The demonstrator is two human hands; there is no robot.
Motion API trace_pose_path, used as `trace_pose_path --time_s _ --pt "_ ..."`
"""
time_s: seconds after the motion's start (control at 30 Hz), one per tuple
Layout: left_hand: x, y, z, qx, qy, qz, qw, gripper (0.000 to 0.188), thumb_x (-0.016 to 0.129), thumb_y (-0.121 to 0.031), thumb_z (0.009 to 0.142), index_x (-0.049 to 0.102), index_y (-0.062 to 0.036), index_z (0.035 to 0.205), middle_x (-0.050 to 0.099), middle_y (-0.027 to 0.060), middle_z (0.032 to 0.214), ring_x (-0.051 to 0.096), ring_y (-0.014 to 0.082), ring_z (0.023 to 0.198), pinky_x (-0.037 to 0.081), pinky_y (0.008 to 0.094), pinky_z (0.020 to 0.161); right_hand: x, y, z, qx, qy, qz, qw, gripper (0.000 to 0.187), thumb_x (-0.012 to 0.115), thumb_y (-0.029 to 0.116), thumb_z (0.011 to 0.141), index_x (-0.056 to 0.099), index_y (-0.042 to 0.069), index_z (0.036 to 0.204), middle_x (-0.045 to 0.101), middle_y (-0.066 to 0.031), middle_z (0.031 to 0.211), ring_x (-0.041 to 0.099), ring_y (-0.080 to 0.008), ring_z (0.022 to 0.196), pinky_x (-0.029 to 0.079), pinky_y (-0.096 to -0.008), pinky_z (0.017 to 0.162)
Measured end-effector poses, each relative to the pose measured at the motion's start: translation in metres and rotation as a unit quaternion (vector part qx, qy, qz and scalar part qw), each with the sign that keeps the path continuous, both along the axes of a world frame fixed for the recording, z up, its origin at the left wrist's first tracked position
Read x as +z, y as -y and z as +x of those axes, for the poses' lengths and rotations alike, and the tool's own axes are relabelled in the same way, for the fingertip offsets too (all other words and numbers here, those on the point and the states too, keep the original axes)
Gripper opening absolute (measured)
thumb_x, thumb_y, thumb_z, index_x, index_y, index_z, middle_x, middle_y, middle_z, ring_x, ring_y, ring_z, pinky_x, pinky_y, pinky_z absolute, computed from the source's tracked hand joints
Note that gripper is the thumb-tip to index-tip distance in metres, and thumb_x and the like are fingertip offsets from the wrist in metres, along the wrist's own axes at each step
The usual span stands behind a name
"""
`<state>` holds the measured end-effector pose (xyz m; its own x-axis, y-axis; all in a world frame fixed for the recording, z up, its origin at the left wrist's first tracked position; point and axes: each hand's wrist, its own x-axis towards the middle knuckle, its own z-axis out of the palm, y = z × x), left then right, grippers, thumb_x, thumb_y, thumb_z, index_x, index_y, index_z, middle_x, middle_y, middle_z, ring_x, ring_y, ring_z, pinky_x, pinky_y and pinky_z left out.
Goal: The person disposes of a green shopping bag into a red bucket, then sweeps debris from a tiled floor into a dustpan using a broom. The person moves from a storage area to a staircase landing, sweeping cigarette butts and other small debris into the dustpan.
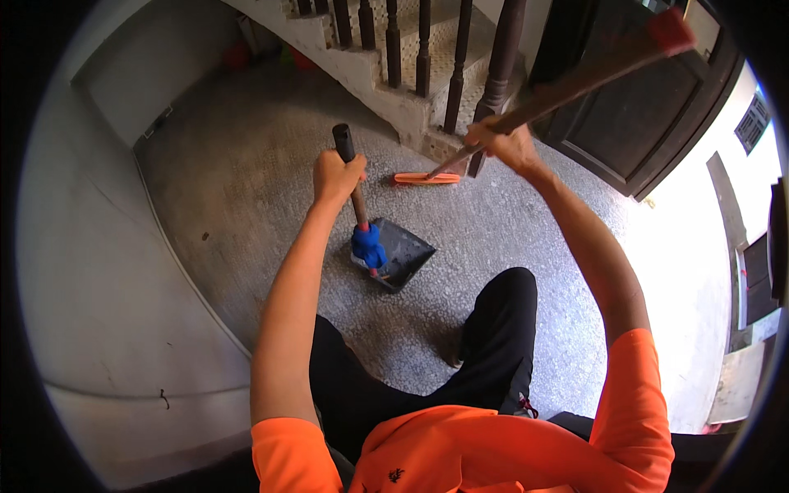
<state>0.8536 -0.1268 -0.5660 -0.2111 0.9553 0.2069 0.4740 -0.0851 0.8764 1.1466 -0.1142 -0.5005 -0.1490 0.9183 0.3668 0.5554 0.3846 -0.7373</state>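
Observation:
My left hand [335, 177] grips the upright wooden handle [349, 160] of a dark dustpan [401, 253], which rests on the speckled floor in front of my legs; a blue joint [369, 245] links handle and pan. My right hand [505, 141] is closed around a long wooden broom handle [592, 76] with a red tip, slanting up to the right. The broom's flat orange head [426, 177] lies on the floor just beyond the dustpan, at the foot of the stairs.
A staircase with dark turned balusters [456, 62] rises straight ahead. A dark wooden door [657, 99] stands at the right, with bright daylight beyond it. A pale wall [99, 271] runs along the left. Small coloured objects [238, 53] sit in the far corner.

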Motion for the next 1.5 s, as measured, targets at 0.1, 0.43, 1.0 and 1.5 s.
trace_pose_path --time_s 0.1,0.43,1.0,1.5 --pt "-0.003 -0.003 -0.002 -0.001 -0.008 -0.015 1.0 0.027 0.061 -0.023 0.071 0.063 -0.0008 0.056 0.062 0.0095 0.053 0.062 0.02 0.049 0.05 0.0325 0.05 0.035 0.013 0.001 0.027 -0.034 -0.066 0.997 0.029 0.066 0.026 0.077 0.07 -0.003 0.076 0.067 -0.0119 0.067 0.062 -0.0171 0.055 0.049 -0.0283 0.05" --pt "0.006 0.001 0.003 0.019 0.001 -0.029 0.999 0.028 0.062 -0.024 0.072 0.062 -0.0024 0.055 0.062 0.0084 0.053 0.063 0.0187 0.05 0.05 0.0321 0.051 0.102 0.044 0.008 0.106 -0.036 -0.027 0.993 0.027 0.062 0.022 0.081 0.065 -0.005 0.079 0.068 -0.0204 0.079 0.068 -0.0264 0.06 0.058 -0.0337 0.049" --pt "0.002 -0.001 0.004 0.008 0.016 -0.009 1.0 0.026 0.063 -0.021 0.075 0.062 -0.0001 0.06 0.063 0.0093 0.056 0.062 0.0175 0.051 0.049 0.0313 0.051 -0.011 -0.009 0.02 0.05 0.101 0.042 0.993 0.018 0.063 0.017 0.077 0.07 0.001 0.08 0.067 -0.0087 0.074 0.061 -0.0154 0.061 0.05 -0.0281 0.052" --pt "0.007 0.009 -0.029 0.021 0.051 0.006 0.998 0.026 0.065 -0.02 0.076 0.062 0.002 0.062 0.062 0.0091 0.055 0.058 0.0152 0.045 0.045 0.0289 0.042 0.117 0.05 0.035 0.123 -0.07 -0.099 0.985 0.019 0.062 0.014 0.078 0.063 -0.005 0.082 0.068 -0.0204 0.079 0.069 -0.0283 0.067 0.059 -0.0323 0.051"
